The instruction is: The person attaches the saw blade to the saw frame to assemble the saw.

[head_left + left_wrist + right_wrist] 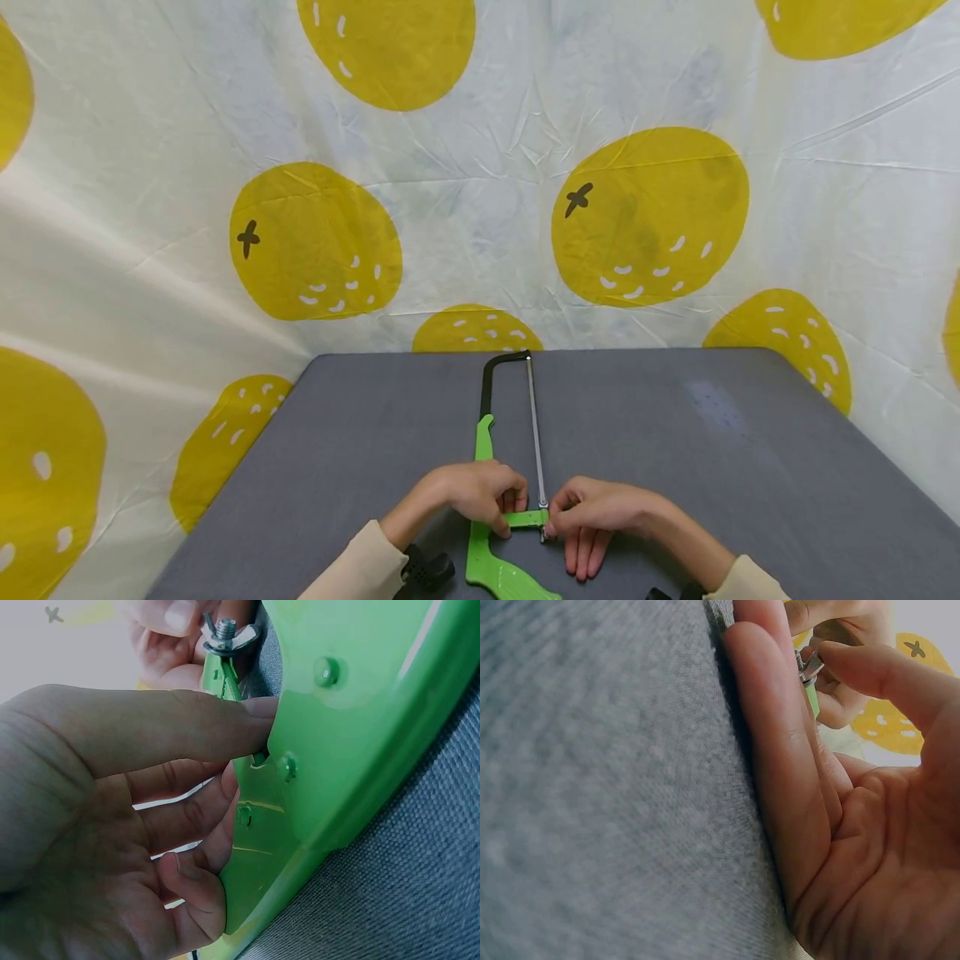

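A hacksaw lies on the grey table, with a green handle [506, 577], a black front frame [487, 387] and a thin silver blade [536, 437] along its right side. My left hand [483, 493] grips the green crossbar [525, 519] where it meets the handle, thumb on the near side and fingers beyond. At the crossbar's right end, a metal wing nut [229, 637] sits on a threaded bolt. My right hand [600, 512] pinches this wing nut between thumb and index finger. Its other fingers [784, 742] stretch out along the tabletop.
The grey cloth-covered table [675, 433] spreads around the saw. Behind it and at its sides hangs a pale sheet [480, 242] printed with yellow fruit. A black wrist device [429, 570] is strapped below the left sleeve.
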A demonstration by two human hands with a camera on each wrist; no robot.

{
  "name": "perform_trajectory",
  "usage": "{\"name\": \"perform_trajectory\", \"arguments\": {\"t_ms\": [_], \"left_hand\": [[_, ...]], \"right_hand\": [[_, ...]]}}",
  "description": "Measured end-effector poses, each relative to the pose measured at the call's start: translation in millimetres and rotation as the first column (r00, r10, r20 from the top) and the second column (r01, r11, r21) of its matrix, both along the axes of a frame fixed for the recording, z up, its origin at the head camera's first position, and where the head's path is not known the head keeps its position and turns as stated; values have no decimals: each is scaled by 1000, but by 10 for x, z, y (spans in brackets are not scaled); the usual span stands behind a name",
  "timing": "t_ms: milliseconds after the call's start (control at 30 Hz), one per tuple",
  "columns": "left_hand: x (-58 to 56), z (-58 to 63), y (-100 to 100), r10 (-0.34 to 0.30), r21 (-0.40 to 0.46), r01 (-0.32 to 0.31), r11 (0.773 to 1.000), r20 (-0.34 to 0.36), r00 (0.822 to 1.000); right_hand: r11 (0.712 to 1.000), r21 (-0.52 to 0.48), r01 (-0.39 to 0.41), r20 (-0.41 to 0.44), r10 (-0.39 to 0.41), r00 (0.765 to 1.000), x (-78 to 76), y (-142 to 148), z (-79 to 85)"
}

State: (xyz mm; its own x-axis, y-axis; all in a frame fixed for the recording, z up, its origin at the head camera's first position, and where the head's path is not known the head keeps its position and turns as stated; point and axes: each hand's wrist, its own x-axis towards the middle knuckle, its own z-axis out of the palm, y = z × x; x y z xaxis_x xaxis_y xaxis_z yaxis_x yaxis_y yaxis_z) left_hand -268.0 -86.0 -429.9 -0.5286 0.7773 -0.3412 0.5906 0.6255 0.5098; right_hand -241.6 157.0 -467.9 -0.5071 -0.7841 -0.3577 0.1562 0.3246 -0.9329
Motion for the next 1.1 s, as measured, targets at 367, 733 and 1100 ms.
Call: {"name": "perform_trajectory", "arguments": {"t_ms": [367,733,1100], "left_hand": [[3,2,18,-8,-6,8,1000,-15,1000],[8,-38,7,-12,-9,12,1000,-8,1000],[11,-14,1,0,-3,0,1000,-15,1000]], "right_hand": [[999,-31,-9,-5,8,1000,6,23,-25],[998,-66,8,35,-6,999,28,9,-70],[998,-55,14,18,-13,1000,8,0,-49]]}}
